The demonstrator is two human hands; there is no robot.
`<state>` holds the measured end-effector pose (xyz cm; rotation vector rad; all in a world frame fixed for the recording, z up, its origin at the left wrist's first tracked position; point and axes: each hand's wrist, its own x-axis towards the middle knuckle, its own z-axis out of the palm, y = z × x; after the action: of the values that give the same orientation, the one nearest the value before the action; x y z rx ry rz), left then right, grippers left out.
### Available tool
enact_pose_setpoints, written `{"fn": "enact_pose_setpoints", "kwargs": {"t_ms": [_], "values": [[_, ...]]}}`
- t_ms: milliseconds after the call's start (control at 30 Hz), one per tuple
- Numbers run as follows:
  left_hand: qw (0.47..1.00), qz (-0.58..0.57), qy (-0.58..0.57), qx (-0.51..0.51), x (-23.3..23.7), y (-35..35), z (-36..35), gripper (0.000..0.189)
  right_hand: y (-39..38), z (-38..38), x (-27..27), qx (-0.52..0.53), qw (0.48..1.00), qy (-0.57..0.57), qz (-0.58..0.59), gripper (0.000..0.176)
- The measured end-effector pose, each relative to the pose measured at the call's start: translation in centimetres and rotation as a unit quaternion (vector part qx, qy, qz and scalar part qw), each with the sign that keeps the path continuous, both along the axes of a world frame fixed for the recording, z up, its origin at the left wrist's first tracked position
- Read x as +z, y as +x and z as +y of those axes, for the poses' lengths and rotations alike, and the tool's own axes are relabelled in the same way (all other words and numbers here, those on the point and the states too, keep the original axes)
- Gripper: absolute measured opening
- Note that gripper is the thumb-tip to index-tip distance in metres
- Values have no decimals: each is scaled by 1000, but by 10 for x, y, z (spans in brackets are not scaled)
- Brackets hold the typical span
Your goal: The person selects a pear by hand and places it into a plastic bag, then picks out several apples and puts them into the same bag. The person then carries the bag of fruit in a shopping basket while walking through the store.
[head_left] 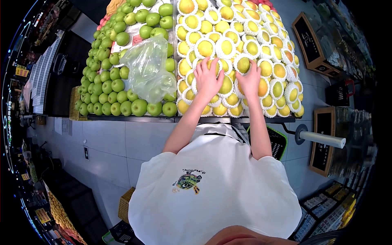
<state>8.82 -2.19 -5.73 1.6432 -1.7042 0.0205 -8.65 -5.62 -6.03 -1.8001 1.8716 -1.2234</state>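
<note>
My left hand [207, 77] reaches onto a pile of yellow fruit in white foam nets, its fingers curled over one netted yellow fruit [213, 65] and partly hiding it. Beside it, my right hand [250, 81] has its thumb and fingers at the near sides of another netted yellow fruit [243, 63]. Both of these fruits sit among the others in the pile. Between my hands lies a further netted yellow fruit [226, 85]. A clear plastic bag [149, 69] rests, crumpled, on the green apples [116, 85] to the left.
A metal divider [176, 49] separates apples from yellow fruit. At the stand's right front corner a roll of bags [322, 138] sticks out. Below the front edge is a black basket with a green rim [277, 143]. Framed signs [313, 45] stand on the right.
</note>
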Motion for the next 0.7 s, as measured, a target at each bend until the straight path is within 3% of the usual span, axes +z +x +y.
{"fn": "enact_pose_setpoints", "kwargs": {"t_ms": [233, 367, 433, 500, 533, 700], "values": [[1000, 4, 3, 0, -1, 0, 0, 55, -1, 4, -5, 5, 1000, -14, 3, 81], [1000, 12, 8, -24, 0, 2, 3, 63, -12, 15, 3, 59, 998, 29, 6, 85], [993, 103, -43, -28, 1, 8, 5, 73, -17, 22, 11, 93, 994, 54, -30, 84], [995, 90, -37, -16, -1, 15, 9, 74, -21, 26, 1, 73, 996, -34, 32, 77], [996, 84, -42, -15, -3, 17, 11, 73, -24, 30, 2, 66, 997, -32, 33, 77], [994, 97, -41, -19, -13, 19, 13, 71, -26, 50, -2, 87, 993, -55, 52, 45]]}}
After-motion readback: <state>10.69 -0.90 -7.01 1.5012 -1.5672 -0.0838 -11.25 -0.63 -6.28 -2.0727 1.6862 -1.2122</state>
